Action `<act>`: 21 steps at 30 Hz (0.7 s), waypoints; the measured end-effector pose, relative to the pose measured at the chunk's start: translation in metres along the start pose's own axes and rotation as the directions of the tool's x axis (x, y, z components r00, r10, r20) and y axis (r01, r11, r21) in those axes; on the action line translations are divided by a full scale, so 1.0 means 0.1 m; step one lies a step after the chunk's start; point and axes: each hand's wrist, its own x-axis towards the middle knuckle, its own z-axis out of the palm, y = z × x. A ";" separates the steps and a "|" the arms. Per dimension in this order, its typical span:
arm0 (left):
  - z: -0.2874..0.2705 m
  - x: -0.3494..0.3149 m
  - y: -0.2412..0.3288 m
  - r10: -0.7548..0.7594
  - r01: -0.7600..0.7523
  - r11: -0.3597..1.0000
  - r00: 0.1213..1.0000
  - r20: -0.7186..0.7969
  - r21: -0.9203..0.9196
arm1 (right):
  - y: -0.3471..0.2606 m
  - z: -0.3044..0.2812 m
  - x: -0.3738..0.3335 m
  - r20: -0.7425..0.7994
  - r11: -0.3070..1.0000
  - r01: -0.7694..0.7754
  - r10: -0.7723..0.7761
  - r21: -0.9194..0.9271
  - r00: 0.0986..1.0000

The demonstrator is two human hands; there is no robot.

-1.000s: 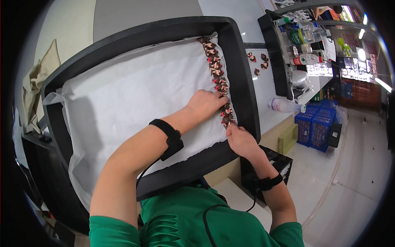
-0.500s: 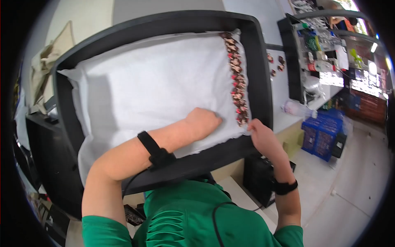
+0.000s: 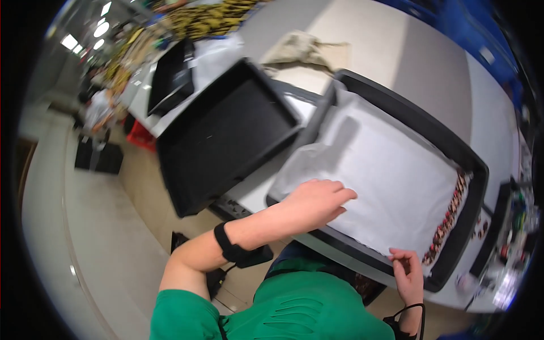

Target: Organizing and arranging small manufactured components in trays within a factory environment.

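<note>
A black tray lined with a white sheet stands before me on the table. Along the right end of the sheet runs a row of small brown, beige and red pieces; their kind is too small to make out. My left hand hovers over the sheet's near left part, holding nothing, its fingers stretched forward. My right hand is at the tray's near edge, left of the row's near end, with thumb and fingers apart and nothing visible between them.
To the left, a second black tray lies at a slant, with no lining. A beige cloth lies beyond the trays. Several loose pieces lie right of the lined tray. Blue crates stand at the far right.
The view has swung left, bringing the second tray in. My left hand has moved left, away from the row, its fingers now straightened. My right hand has shifted left along the near edge.
</note>
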 end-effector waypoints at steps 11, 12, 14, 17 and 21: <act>0.39 -3.71 -1.18 -0.679 0.692 0.536 0.015 -0.734 -0.483 | -0.20 0.60 -0.10 0.566 0.998 0.036 -0.058 0.051 0.823; 0.40 -3.89 -1.37 -0.708 0.748 0.452 -0.031 -0.706 -0.486 | -0.16 0.66 -0.17 0.574 0.999 0.049 -0.050 0.017 0.817; 0.39 -4.06 -1.69 -0.720 0.782 0.378 -0.089 -0.689 -0.496 | -0.03 0.80 -0.28 0.566 0.992 0.080 -0.011 -0.098 0.824; 0.21 -3.98 -2.08 -0.954 0.448 0.240 -0.058 -0.296 -0.861 | 0.12 1.11 -0.44 0.533 0.976 0.041 0.081 -0.213 0.842; 0.06 -3.93 -2.37 -0.983 0.152 0.142 0.141 -0.120 -0.978 | 0.30 1.82 -0.64 0.458 0.950 -0.093 0.229 -0.299 0.859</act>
